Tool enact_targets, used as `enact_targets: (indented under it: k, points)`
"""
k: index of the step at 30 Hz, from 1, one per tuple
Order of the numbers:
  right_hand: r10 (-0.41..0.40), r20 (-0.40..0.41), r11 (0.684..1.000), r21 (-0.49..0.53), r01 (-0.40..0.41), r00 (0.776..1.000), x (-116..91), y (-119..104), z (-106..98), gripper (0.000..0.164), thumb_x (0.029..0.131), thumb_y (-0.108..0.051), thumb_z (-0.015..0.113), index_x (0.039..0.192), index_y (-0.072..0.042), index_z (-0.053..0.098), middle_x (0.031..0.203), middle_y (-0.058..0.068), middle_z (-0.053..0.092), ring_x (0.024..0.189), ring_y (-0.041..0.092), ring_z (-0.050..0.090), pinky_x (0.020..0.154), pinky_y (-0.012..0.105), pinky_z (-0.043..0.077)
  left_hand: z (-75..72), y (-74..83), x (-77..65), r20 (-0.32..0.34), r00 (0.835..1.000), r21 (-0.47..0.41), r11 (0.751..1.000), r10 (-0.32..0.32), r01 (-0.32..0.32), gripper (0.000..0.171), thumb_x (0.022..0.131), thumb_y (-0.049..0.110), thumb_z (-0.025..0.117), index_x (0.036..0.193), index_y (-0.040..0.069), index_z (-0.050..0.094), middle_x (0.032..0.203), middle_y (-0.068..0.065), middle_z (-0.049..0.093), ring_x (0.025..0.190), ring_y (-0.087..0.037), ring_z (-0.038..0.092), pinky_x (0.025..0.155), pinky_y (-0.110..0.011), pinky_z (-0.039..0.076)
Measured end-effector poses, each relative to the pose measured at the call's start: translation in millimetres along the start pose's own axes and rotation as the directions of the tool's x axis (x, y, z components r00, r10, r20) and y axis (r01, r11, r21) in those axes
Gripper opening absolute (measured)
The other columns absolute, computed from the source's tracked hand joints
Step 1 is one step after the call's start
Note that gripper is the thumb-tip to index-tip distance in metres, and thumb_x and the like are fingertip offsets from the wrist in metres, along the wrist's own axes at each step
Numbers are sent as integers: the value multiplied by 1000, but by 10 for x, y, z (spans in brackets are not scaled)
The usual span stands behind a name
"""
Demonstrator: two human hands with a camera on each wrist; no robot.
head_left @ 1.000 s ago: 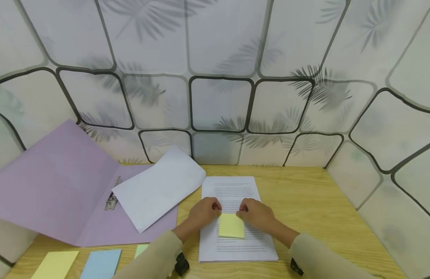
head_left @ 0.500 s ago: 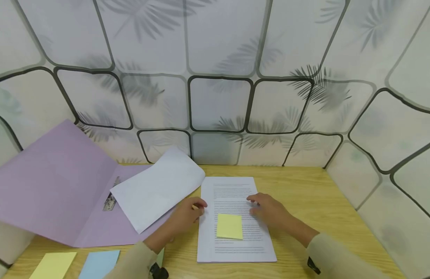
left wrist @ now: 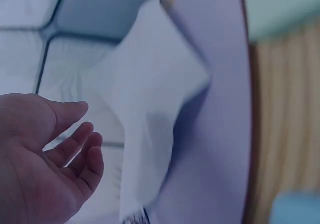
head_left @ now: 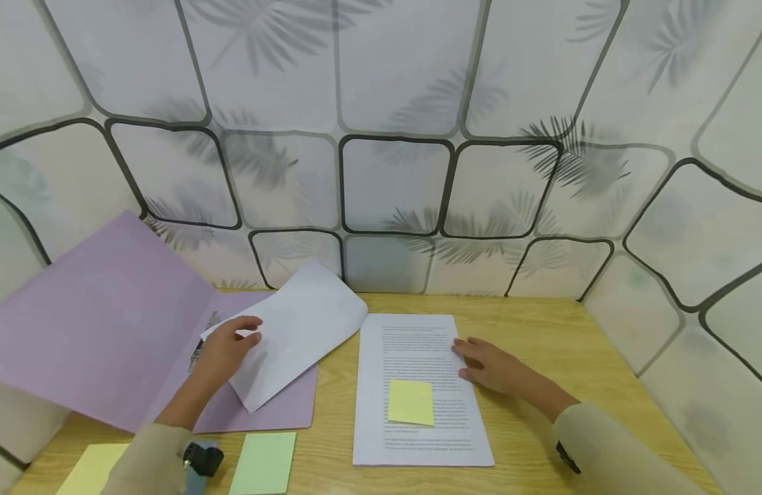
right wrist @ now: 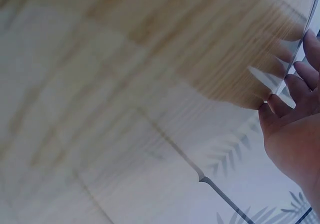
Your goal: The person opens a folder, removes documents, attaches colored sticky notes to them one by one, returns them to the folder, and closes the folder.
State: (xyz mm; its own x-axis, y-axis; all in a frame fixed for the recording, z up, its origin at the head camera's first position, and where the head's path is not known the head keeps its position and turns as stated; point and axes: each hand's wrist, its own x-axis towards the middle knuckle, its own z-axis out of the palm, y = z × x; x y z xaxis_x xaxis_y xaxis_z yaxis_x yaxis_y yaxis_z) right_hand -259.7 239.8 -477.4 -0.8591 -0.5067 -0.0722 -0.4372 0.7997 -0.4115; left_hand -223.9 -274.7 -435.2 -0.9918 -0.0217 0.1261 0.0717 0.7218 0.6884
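A stack of printed paper [head_left: 411,350] lies on the table, with a yellow sticky note [head_left: 411,402] on its lower half. My right hand [head_left: 495,368] touches the stack's right edge with its fingertips, the fingers loosely bent. In the right wrist view, the fingers of that hand [right wrist: 295,103] meet the thin paper edge. Over the left end of the white sheets [head_left: 306,323] is my left hand [head_left: 226,350], thumb and fingers apart with nothing between them. Those sheets lie askew on the opened purple folder [head_left: 108,309], partly covering its metal clip [head_left: 196,356].
Sticky pads stand along the front left of the wooden table [head_left: 529,330]: a yellow pad [head_left: 90,471], a blue pad [head_left: 198,481] mostly behind the left sleeve, and a green pad [head_left: 264,462]. A patterned wall [head_left: 393,185] rises behind the table.
Both hands have left the sticky note's top edge, and the note stays on the page. The left hand has moved left over the white sheets; the right has shifted to the stack's right edge.
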Motion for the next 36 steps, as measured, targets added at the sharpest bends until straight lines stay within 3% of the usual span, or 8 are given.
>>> enact_targets:
  k: [5,8,11,21,24,29,36]
  points:
    - [15,18,1000,-3,-15,1000,-16,-24,-19,61,102,-38,58,154,-9,42,162,9,35,151,43,23,118,65,24,-224,-334,156,-5,999,73,996,-44,44,42,101,14,57,138,-4,54,141,-33,50,113,-47,58,82,-50,54]
    - [16,21,1000,1,-16,1000,-21,-42,-25,61,102,-38,58,154,-8,42,162,9,35,151,43,23,118,65,24,-307,-478,226,3,996,92,992,-84,84,45,100,11,55,140,-8,49,144,-37,44,125,-54,48,97,-62,46]
    - [13,16,1000,6,-13,1000,-26,-53,-27,61,103,-37,58,153,-7,42,162,10,35,151,44,23,118,65,24,-355,-554,269,2,993,107,987,-118,117,46,97,9,56,139,-10,49,143,-38,44,132,-56,40,105,-65,39]
    - [12,5,1000,1,-12,1000,-15,-48,7,60,103,-35,58,153,-7,43,162,10,35,151,44,23,118,65,24,-377,-616,317,7,980,147,969,-200,197,47,95,7,59,136,-14,50,134,-39,50,122,-52,49,96,-60,47]
    - [14,3,1000,5,-14,1000,-18,-57,5,59,103,-33,58,153,-6,43,162,10,35,151,44,22,118,64,24,-375,-626,309,-9,982,141,972,-190,189,44,96,6,58,134,-13,52,128,-36,54,115,-48,53,90,-54,50]
    - [19,1,1000,15,-19,1000,-22,-80,0,59,102,-31,59,152,-5,43,162,11,36,151,44,22,118,65,23,-383,-633,261,-29,985,91,980,-173,174,38,100,12,55,133,-7,58,122,-27,60,103,-36,56,73,-35,48]
    - [22,2,1000,7,-22,1000,-16,-70,10,59,102,-33,59,152,-6,43,162,11,36,150,45,23,118,65,24,-425,-543,94,-48,995,-64,994,-89,86,39,101,18,59,131,-7,61,123,-27,64,97,-24,61,71,-22,49]
